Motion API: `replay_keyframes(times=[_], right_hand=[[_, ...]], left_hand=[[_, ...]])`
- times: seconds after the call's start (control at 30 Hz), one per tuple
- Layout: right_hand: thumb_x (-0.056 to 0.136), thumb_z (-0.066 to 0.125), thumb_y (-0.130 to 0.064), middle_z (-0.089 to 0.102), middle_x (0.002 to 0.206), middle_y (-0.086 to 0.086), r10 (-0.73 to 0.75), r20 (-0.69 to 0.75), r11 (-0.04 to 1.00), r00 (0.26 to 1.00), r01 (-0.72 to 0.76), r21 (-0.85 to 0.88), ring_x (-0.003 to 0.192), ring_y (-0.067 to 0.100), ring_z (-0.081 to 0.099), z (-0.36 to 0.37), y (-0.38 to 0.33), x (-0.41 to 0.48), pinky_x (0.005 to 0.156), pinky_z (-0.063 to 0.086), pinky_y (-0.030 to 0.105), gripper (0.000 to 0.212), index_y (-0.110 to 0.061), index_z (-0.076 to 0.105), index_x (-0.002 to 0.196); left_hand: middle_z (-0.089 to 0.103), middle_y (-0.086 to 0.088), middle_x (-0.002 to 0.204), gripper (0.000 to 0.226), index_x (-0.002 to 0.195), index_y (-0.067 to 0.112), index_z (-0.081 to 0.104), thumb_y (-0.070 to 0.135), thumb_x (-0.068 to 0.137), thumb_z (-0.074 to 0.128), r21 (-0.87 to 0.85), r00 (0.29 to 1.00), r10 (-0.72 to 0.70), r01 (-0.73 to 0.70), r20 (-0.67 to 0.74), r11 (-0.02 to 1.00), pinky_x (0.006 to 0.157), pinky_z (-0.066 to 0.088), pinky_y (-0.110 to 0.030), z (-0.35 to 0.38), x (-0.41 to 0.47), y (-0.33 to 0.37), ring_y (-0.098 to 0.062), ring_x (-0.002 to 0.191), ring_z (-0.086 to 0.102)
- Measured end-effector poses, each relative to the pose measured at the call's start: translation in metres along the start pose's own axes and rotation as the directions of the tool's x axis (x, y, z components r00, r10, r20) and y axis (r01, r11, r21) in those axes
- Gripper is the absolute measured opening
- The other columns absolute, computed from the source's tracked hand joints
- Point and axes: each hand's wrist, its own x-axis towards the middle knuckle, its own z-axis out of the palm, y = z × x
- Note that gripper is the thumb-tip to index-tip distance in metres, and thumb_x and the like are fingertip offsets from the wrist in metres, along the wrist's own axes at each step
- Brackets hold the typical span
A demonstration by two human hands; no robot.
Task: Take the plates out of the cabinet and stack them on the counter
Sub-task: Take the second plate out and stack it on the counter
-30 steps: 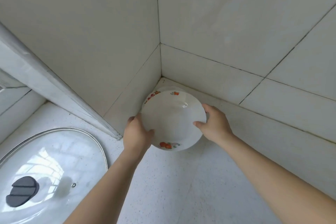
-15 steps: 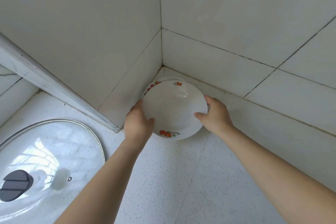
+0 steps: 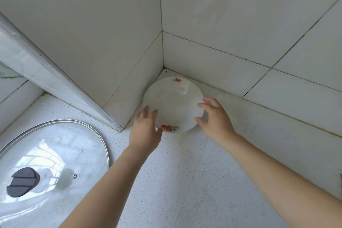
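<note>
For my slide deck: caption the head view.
Fingers spread, left hand and right hand flank a white plate in the counter corner.

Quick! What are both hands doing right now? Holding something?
Left hand: open, fingers spread by the plate's left edge, holding nothing.
Right hand: open, fingers spread by its right edge, holding nothing.

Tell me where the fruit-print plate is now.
The plate sits on the counter in the tiled corner, mid head view, between the left hand and right hand.

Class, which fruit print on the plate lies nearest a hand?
The near-rim print, beside the left hand; the other print sits at the far rim.
</note>
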Motion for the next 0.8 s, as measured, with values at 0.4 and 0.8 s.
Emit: replay_keyframes(times=[0.4, 0.8], right_hand=[[0.089, 0.059, -0.025, 0.050, 0.136, 0.003, -0.215, 0.265, 0.965, 0.940, 0.246, -0.091, 0.128, 0.016, 0.040, 0.021, -0.008, -0.013, 0.102, 0.028, 0.019, 0.039, -0.007, 0.058, 0.124], [0.091, 0.055, -0.023, 0.055, 0.128, -0.002, -0.206, 0.243, 0.953, 0.948, 0.251, -0.171, 0.123, 0.016, 0.042, 0.025, -0.008, -0.007, 0.086, 0.048, 0.036, 0.029, -0.013, 0.062, 0.118]], left_hand=[[0.060, 0.013, 0.123, 0.034, 0.122, 0.028, 0.059, 0.031, 0.088, 0.059, 0.035, 0.943, 0.319, -0.324, 0.095, 0.946, 0.088, 0.042, -0.023, 0.017, 0.000, 0.003, -0.014, 0.116, 0.052], [0.065, 0.017, 0.110, 0.025, 0.111, 0.031, 0.065, 0.029, 0.087, 0.061, 0.024, 0.945, 0.323, -0.324, 0.050, 0.946, 0.070, 0.043, -0.019, 0.022, 0.012, 0.001, -0.009, 0.102, 0.057]])
